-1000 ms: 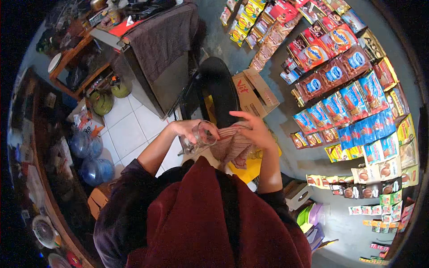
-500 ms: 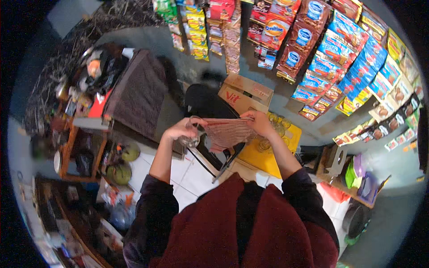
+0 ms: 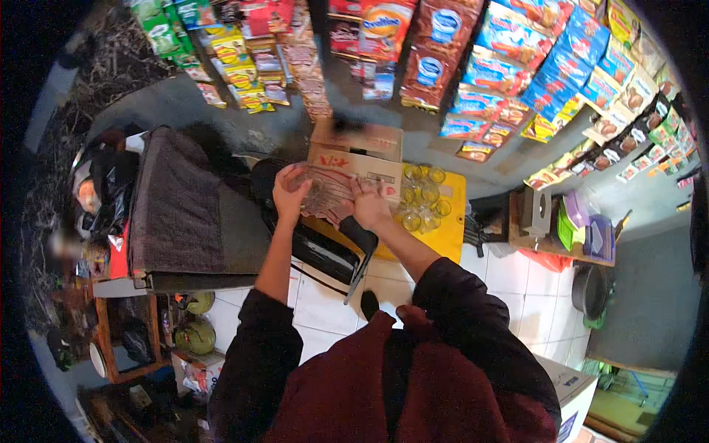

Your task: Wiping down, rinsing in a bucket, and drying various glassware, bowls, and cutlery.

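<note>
My left hand (image 3: 289, 193) is curled around the near-left side of a clear drinking glass (image 3: 319, 195). A striped brownish-pink cloth (image 3: 341, 181) lies around and behind the glass, and its folds blur with the clear wall. On the other side my right hand (image 3: 368, 201) presses the cloth against the glass, fingers bent over it. Part of the cloth is hidden under the right fingers. Just right of my hands, several clear glasses (image 3: 422, 196) stand on a yellow tabletop (image 3: 447, 240).
Behind my hands is an open cardboard box (image 3: 354, 140). A black chair (image 3: 317, 255) stands below them. To the left is a surface draped with a dark towel (image 3: 177, 199). Sachet strips (image 3: 436, 66) hang along the wall. A wooden shelf (image 3: 565, 247) holds plastic containers at the right.
The cloth was stretched between my hands, with the glass low in my left. Now my hands are closer together and the cloth is gathered against the glass. The view has shifted rightward.
</note>
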Demonstrator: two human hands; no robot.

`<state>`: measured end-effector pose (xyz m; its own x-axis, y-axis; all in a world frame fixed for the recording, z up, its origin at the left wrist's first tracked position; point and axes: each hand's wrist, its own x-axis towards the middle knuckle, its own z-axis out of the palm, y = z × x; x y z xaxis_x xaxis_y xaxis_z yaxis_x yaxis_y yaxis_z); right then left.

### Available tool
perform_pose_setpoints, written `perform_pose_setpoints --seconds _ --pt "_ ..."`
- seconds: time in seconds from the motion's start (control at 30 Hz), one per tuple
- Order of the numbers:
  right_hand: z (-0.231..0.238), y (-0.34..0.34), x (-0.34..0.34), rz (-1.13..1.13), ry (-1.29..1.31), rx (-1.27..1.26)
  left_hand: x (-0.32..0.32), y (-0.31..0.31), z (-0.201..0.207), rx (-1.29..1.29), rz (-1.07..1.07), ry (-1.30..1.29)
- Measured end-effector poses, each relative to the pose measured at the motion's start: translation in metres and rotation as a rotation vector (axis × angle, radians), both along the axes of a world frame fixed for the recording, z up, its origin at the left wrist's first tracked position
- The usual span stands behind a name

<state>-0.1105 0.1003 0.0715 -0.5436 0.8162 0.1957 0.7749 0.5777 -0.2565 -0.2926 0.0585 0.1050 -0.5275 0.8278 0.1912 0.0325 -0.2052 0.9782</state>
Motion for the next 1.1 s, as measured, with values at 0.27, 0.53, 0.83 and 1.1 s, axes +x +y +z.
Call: perform_pose_setpoints --seconds 0.27,0.53,0.83,1.1 --pt "0.027 -0.061 0.13 -0.098 1.018 -0.751 0.154 -0.045 -0.001 -0.021 -0.22 0.393" --pt "-0.072 -0.078 0.261 -0.432 0.778 -0.728 0.292 -0.013 -0.132 -0.18 -0.498 0.324" --pt "-0.245 -0.003 0.306 -0.607 0.479 -0.748 0.364 0.045 -0.277 -0.456 -0.506 0.643" --pt "-0.31 0.032 0.285 -0.456 0.272 -0.333 0.359 0.066 -0.299 -1.067 -0.521 -0.351"
